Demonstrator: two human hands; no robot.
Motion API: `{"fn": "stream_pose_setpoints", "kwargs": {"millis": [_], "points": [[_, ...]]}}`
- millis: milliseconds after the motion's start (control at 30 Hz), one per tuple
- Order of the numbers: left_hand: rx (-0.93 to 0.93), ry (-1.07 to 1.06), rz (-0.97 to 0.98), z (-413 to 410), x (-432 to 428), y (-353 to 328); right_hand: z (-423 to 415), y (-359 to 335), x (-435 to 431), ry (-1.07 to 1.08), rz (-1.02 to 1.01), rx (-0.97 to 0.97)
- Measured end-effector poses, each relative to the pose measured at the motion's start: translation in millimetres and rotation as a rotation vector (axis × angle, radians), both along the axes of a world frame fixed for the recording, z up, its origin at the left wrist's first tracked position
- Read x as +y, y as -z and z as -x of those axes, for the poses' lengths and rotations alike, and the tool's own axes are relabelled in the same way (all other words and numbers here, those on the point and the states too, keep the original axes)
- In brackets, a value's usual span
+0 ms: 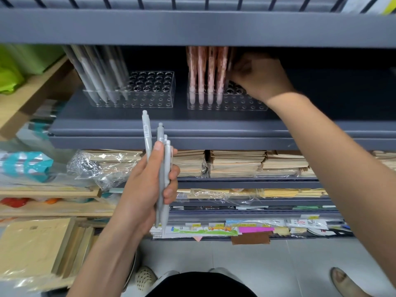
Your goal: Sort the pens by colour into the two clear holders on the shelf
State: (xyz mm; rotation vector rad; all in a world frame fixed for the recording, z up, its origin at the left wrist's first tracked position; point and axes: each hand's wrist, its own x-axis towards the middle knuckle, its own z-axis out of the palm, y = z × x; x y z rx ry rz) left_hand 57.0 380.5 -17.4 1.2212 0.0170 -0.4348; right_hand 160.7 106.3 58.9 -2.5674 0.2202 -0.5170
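A bunch of grey plastic pens [147, 136] stands upright in the left hand [145, 185], fingers wrapped round them, at six o'clock below the grey metal shelf [128, 125]. On it, a clear perforated holder [154, 93] with more grey pens sits at eleven o'clock and a second clear holder [235, 103] with pink pens [201, 71] at one. There the right hand [259, 76] curls; I cannot tell whether it grasps anything.

grey shelf [120, 123], two clear holders [150, 91]
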Motion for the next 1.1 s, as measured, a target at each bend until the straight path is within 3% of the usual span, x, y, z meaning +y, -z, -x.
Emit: {"fn": "stream_pose_setpoints", "kwargs": {"millis": [100,233,467,667,767,933,1100], "points": [[-0.004,0.024,0.014,-1,0,-1,21,-2,4,0.095,-0.063,-0.135],[-0.026,0.071,0.033,-2,0,-3,69,4,32,0.052,-0.333,-0.352],[-0.041,0.057,-0.012,-6,-3,-3,121,29,97,-0.288,-0.546,0.029],[-0.121,0.094,-0.05,-9,-3,-2,119,41,113,-0.301,-0.645,0.114],[-0.116,0.09,-0.065,-12,-1,-2,120,36,113,-0.305,-0.77,0.092],[-0.121,0.034,-0.144,-16,9,1,115,26,117,-0.185,-1.033,-0.105],[-0.143,-0.019,-0.206,-23,26,3,102,26,142,-0.236,-1.083,-0.172]]}}
